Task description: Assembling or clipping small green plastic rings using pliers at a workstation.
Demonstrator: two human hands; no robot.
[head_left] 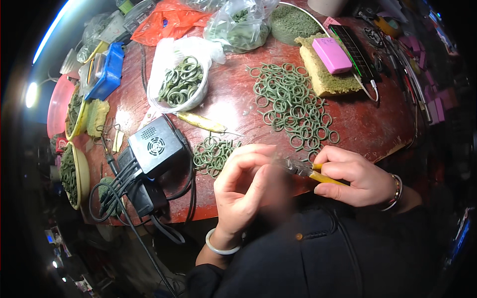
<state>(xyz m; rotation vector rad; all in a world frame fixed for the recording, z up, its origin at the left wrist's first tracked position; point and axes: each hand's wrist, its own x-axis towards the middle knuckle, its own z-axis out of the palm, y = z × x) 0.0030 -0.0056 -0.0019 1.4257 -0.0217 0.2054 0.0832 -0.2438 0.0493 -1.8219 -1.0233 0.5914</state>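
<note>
While the piece being worked sits pinched in the fingertips of the left hand [243,186], it cannot be identified: that spot is blurred, and whether a green ring is held there cannot be told. The left hand is curled nearly closed, thumb against forefinger, held just off the near edge of the bench [377,129]. The right hand [355,179] is wrapped fully around the yellow handles of a pair of pliers [303,170], whose metal nose points at the left fingertips and appears to meet them.

Risk one: the plier nose works directly against bare fingers; a slip off a small, smooth piece would likely drive the tip into the thumb or forefinger.

Risk two: the work is held beyond the near edge, over the lap. A piece released there would probably fall to the floor rather than the bench.

Risk three: a small pile of green rings [214,154] lies just beside the left hand near that edge, and a larger spread of rings [293,107] lies toward the centre. A forearm sweep could push either off.

Risk four: a black box with fan vent [155,146] and its cables [129,193] sit at the near left corner, cables trailing over the edge; snagging them could drag the box off.
</note>
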